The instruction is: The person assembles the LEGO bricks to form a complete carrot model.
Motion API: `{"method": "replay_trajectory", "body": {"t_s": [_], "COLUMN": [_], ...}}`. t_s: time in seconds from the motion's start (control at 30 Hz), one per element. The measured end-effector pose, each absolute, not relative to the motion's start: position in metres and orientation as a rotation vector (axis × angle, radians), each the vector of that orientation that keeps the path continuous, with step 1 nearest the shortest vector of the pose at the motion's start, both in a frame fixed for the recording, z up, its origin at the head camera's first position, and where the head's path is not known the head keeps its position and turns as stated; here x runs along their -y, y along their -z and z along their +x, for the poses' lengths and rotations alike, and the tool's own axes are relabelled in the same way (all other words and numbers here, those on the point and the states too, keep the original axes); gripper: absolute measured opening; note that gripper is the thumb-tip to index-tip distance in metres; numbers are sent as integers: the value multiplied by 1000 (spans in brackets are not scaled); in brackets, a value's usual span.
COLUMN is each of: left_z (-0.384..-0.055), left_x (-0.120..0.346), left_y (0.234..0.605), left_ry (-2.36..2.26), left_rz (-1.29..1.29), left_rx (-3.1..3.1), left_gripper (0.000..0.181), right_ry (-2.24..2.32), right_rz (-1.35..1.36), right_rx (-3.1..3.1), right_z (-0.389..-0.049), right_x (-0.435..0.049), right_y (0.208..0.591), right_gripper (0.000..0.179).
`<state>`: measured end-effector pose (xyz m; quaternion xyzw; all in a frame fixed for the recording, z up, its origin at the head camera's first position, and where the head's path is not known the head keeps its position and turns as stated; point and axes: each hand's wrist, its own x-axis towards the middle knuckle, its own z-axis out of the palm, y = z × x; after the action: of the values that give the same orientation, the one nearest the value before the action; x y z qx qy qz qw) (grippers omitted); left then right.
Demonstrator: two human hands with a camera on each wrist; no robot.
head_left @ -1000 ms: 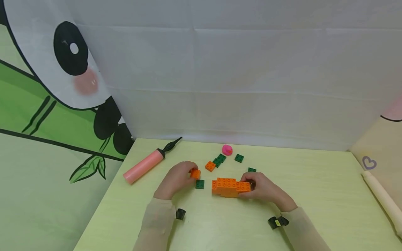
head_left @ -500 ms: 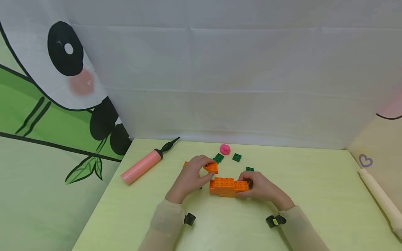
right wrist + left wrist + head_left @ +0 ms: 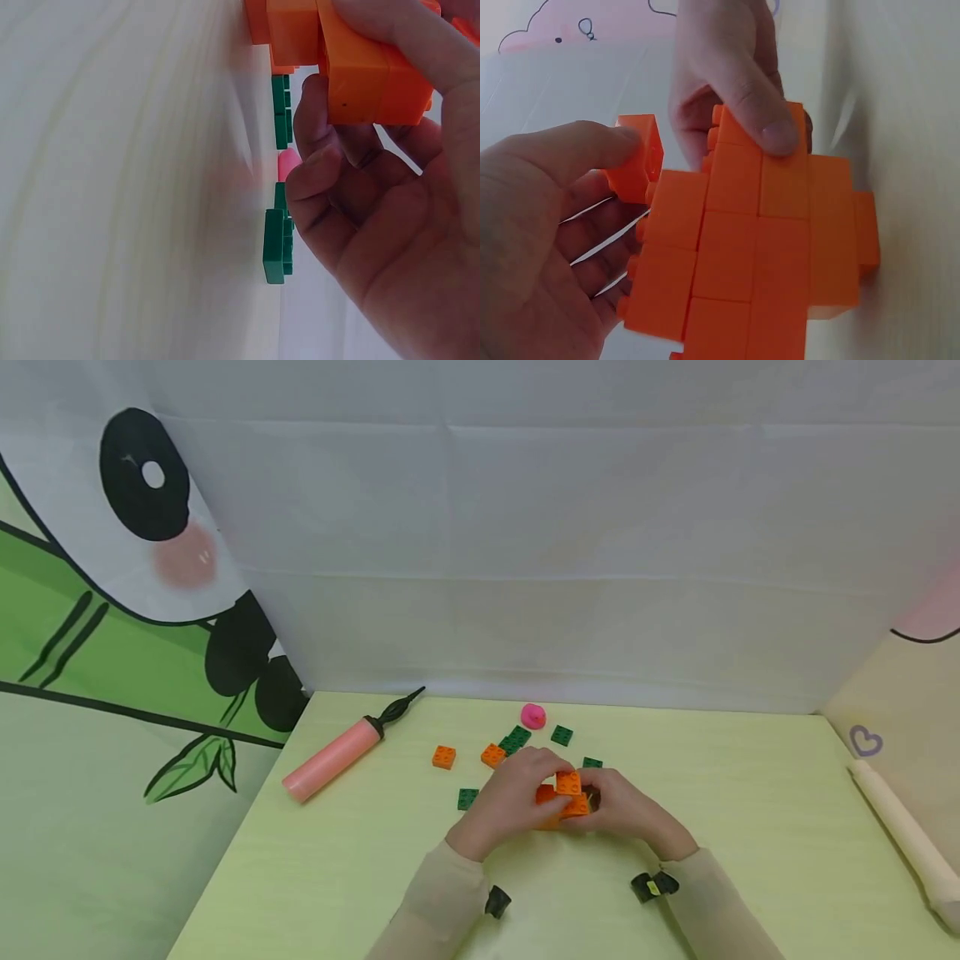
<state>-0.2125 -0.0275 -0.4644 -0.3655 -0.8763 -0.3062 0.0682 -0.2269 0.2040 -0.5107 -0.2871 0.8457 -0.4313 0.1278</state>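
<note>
My left hand (image 3: pixel 517 797) pinches a single orange toy brick (image 3: pixel 568 782) between thumb and fingers, close over the right part of an orange brick build (image 3: pixel 731 255). In the left wrist view, the pinched brick stands a little apart from the build, on its studded side. My right hand (image 3: pixel 630 814) grips the build at its right end, its thumb (image 3: pixel 776 135) pressed on the near face. Stepped in outline, the build is made of several orange bricks joined in layers. My left hand hides much of it in the head view.
Two loose orange bricks (image 3: pixel 444 757) and several green bricks (image 3: pixel 467 798) lie behind and left of the hands. Near the table's back edge is a small pink toy (image 3: pixel 534 717). A pink hand pump (image 3: pixel 337 756) with a black nozzle lies at the back left.
My left hand set one orange brick down at the left, picked up another from the table, and brought it rightward over the build. My right hand keeps its grip on the build.
</note>
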Motion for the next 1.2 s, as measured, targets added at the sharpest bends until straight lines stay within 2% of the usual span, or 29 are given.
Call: {"method": "replay_trajectory", "body": {"t_s": [0.4,1.2], "left_z": [-211,-206], "left_x": [21,19], "left_y": [471,470], "left_ry": [695,634], "left_rz": [-1091,-1063], "left_rx": [2764,2803], "left_gripper": [27,27], "right_ry": [1231,1231], "right_rz": [-814,-821], "right_rx": [-2474,-2486], "right_z": [-226,-226], "right_x": [-203,-203], "right_y": [507,509], "right_gripper": [38,29]}}
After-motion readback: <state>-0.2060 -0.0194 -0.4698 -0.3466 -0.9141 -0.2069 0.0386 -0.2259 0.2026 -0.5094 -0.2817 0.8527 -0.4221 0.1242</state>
